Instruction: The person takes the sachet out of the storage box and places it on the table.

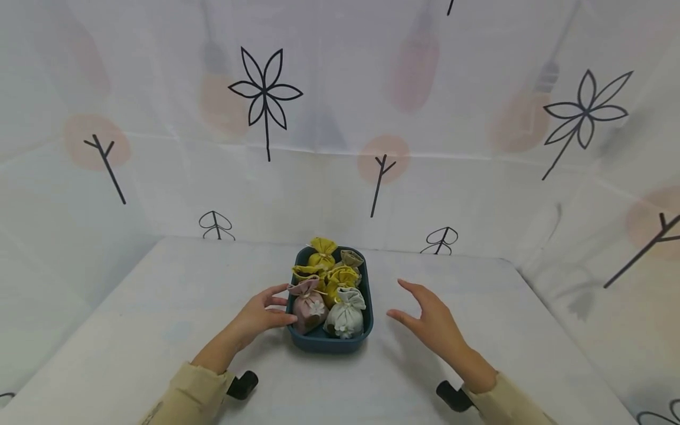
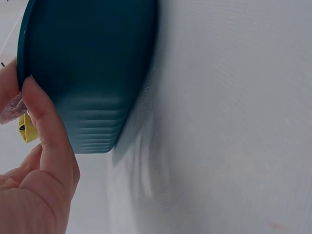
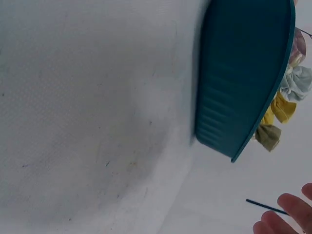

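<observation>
A dark blue-green plastic box (image 1: 330, 345) stands on the white-covered table. In it sit several small tied cloth pouches: a pink pouch (image 1: 308, 313) and a pale grey pouch (image 1: 345, 319) at the near end, yellow pouches (image 1: 321, 260) and an olive-brown pouch (image 1: 352, 258) behind them. My left hand (image 1: 261, 316) touches the box's left rim, its thumb tip at the rim beside the pink pouch; the fingers look fairly straight. To the box's right, my right hand (image 1: 432, 324) hovers apart from it, thumb and fingers spread, holding nothing.
White patterned sheeting (image 1: 319, 195) with flower and twig drawings hangs behind the table and at both sides. The white tabletop (image 1: 212, 277) surrounds the box. A black wrist device (image 1: 243, 385) is on the left wrist, another black device (image 1: 454, 395) on the right.
</observation>
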Available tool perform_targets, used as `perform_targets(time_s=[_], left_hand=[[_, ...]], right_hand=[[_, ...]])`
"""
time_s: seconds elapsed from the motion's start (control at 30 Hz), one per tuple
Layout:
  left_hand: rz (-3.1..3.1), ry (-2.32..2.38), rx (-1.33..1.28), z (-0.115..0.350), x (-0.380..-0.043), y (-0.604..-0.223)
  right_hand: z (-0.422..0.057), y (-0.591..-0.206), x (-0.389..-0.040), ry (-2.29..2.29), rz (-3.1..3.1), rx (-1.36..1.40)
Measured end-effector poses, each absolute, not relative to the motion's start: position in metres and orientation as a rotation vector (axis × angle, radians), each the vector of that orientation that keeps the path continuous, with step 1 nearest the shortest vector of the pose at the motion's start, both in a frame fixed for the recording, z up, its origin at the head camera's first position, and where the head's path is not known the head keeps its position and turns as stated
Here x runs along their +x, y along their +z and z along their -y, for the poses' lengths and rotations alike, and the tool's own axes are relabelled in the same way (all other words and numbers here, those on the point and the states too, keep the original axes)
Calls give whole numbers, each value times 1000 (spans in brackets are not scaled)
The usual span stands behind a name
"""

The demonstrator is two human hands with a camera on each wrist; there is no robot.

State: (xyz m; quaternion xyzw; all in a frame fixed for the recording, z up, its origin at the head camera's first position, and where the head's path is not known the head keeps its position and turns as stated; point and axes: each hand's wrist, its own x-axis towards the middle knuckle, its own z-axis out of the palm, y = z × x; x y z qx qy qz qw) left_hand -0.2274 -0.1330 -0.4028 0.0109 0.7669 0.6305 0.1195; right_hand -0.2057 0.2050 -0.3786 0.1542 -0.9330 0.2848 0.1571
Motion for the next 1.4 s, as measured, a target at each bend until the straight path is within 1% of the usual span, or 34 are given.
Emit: perform_targets(time_s=[0.23,0.53,0.93,1.27,1.4], left_hand=[[-2210,1864,-6,132,-229,-404],[-2180,1901,-9,132,-229,-406],[-2174,1905,-7,134,-230,-408],[-2155,1918,1,134,-229,-408],[-2149,1916,2,134,-229,-408]], right_hand=[[-200,-377,-211,996,2581,518],[-191,-372,-221,1285,2640,478],[-179,-364,-231,1576,2697,573],[-172,-358,-241,1676,2790,675],[-169,-356,-244,1711,2823,667]])
